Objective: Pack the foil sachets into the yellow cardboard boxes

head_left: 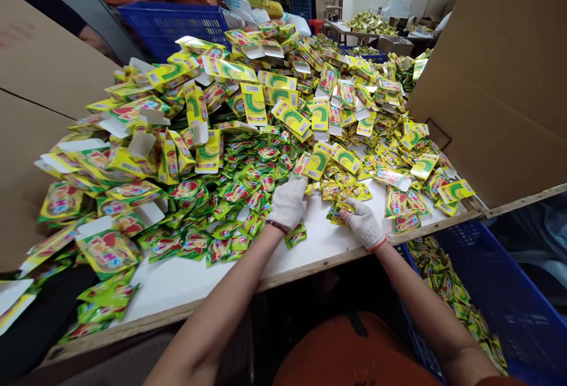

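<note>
My left hand (289, 204), in a white knitted glove with a dark bracelet at the wrist, is closed on a small yellow carton (318, 161) printed with a green swirl. Its fingertips are partly hidden behind the box. To the right, my right hand (364, 224) wears a similar glove with bare fingertips. Thumb and fingers pinch yellow sachets (339, 211) just above the white tabletop (319, 230). More yellow sachets (346, 188) lie beyond that hand. Green sachets with red fruit pictures (239, 191) spread beside my left hand.
A high heap of yellow cartons (248, 99), many with open flaps, covers the back and left. Cardboard panels (496, 90) flank the table. A blue crate (500, 279) with sachets stands below the wooden front edge at right. Another blue crate (177, 22) sits behind the heap.
</note>
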`<state>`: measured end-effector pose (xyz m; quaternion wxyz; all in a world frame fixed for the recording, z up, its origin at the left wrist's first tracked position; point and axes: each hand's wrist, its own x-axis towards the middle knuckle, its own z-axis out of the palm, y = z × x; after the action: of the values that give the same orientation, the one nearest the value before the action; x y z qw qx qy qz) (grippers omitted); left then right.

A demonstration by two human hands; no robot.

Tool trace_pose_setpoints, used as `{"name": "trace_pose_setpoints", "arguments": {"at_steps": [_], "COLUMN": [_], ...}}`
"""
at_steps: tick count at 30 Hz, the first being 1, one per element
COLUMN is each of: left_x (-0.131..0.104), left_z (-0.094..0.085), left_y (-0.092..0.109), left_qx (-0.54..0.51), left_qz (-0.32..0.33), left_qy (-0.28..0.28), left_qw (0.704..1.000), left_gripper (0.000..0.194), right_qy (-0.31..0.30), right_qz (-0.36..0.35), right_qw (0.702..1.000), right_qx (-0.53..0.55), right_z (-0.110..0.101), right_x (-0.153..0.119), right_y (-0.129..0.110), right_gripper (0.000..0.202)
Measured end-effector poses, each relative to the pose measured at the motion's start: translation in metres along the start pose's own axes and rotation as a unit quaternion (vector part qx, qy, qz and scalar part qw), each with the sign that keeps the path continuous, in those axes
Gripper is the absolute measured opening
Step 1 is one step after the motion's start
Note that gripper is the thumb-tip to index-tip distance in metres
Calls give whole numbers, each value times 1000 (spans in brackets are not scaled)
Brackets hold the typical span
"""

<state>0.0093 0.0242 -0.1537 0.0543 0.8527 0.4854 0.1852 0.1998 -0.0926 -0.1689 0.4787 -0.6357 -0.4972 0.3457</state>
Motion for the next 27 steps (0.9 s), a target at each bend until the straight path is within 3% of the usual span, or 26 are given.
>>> {"name": "trace_pose_setpoints", "arguments": {"at_steps": [3, 6, 8, 10, 12, 15, 18, 21, 24, 27], "left_x": [-8, -24, -35, -45, -56, -73, -82, -84, -82, -82], "left_z": [-12, -26, -32, -34, -30, -16, 0, 7, 3, -1], "left_y": [-3, 3, 9, 16, 21, 24, 23, 18, 15, 17], "left_qx": [-172, -338, -353, -294, -195, -56, -9, -30, -50, -63], "left_qz": [-46, 20, 51, 54, 57, 75, 64, 48, 69, 110], "left_qy": [-49, -177, -221, -177, -76, 32, 47, 40, 38, 43], "left_qw": [983, 924, 908, 938, 976, 995, 997, 998, 996, 991], "left_gripper": [32, 34, 36, 48, 70, 86, 70, 53, 48, 48], "right_qy": [1, -64, -119, -121, -79, -35, -10, -3, -32, -118], "right_qz": [-44, -115, -110, -79, -49, -15, 17, 45, -3, -46], "right_qw": [999, 991, 987, 989, 994, 999, 999, 997, 999, 979], "right_qx": [19, 15, -3, -36, -54, -27, 36, 61, -37, -158], "right_z": [-4, -9, -9, -6, -1, 7, 13, 12, 1, -12], "right_x": [1, 3, 5, 6, 6, 2, -4, -8, -9, -6], "right_y": [-2, -16, -27, -32, -31, -23, -17, -20, -27, -37], "right_gripper": [34, 34, 35, 35, 34, 37, 46, 54, 42, 22]}}
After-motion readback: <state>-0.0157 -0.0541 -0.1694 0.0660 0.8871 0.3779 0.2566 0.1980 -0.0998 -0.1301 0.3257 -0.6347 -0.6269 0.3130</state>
